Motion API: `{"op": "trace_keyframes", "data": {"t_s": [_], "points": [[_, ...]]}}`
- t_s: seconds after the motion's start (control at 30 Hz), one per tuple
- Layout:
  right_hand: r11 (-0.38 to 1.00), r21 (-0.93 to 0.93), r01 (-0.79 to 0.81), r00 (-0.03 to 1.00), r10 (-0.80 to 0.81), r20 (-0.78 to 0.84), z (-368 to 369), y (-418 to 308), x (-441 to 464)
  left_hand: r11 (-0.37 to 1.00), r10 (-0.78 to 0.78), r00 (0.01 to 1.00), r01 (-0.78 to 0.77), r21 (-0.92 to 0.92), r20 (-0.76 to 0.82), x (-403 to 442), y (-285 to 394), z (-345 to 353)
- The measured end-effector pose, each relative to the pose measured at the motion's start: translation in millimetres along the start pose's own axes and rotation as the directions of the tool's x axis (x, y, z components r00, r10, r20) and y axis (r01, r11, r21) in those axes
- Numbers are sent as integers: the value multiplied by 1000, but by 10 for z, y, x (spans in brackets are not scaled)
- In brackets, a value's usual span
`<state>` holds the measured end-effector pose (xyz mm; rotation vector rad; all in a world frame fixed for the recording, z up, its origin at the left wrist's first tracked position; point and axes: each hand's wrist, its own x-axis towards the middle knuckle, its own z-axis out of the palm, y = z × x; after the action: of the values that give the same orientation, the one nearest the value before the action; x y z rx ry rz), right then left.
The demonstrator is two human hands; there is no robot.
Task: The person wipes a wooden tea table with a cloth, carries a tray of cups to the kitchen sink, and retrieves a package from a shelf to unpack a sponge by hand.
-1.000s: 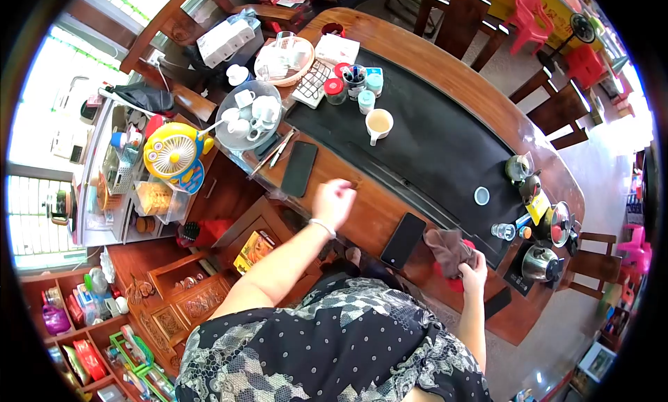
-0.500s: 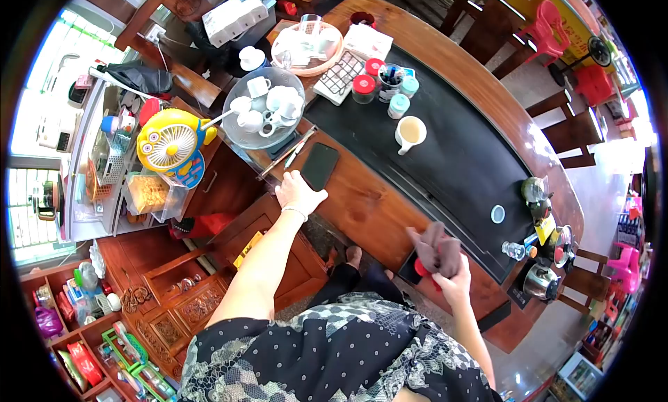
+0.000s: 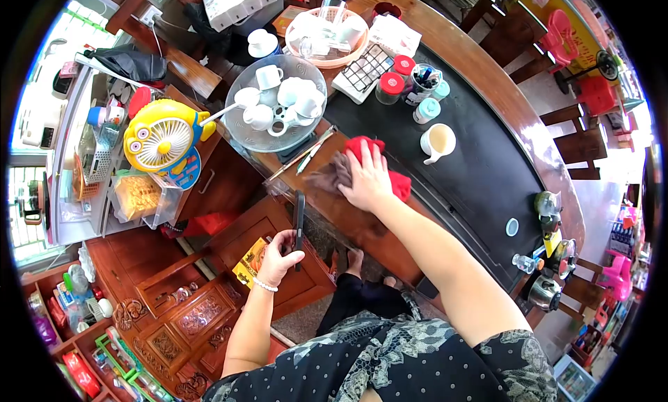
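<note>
My left hand [image 3: 279, 255] grips a black smartphone [image 3: 299, 218] by its lower part and holds it edge-on, off the table's near side. A bracelet of pale beads circles that wrist. Under my right hand [image 3: 369, 181] lies a red and grey-brown cloth [image 3: 398, 184], pressed flat against the wooden table edge [image 3: 316, 200]. Its fingers are stretched over the cloth, and the grey-brown part is smeared by motion. Close by, to the left, lie a white pen [image 3: 311, 156] and a thin stick along the wood.
A glass bowl of white cups [image 3: 236, 127] stands beyond the pen. Behind it is a pink basket [image 3: 358, 52] with glasses. On the black tray area stand a cup [image 3: 438, 143], jars [image 3: 390, 89] and a kettle [image 3: 544, 293]. A yellow fan [image 3: 156, 141] is at left.
My left hand has lifted the smartphone off the wood and drawn it toward me. My right hand has carried the cloth leftward along the table, now pressing it where the phone lay.
</note>
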<state>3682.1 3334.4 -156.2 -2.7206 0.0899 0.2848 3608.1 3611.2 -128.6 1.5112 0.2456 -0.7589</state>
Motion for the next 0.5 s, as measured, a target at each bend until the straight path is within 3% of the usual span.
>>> {"op": "trace_keyframes", "data": {"t_s": [0.13, 0.37, 0.5], "points": [[991, -129, -27, 979, 52, 196, -155, -318, 384, 999, 14, 997, -17, -33, -81, 92, -7, 53], [989, -75, 131, 959, -107, 263, -210, -199, -353, 997, 55, 994, -49, 64, -90, 541, 80, 146], [979, -19, 203, 959, -195, 206, -124, 0, -940, 992, 48, 997, -40, 118, -66, 661, 126, 253]]}}
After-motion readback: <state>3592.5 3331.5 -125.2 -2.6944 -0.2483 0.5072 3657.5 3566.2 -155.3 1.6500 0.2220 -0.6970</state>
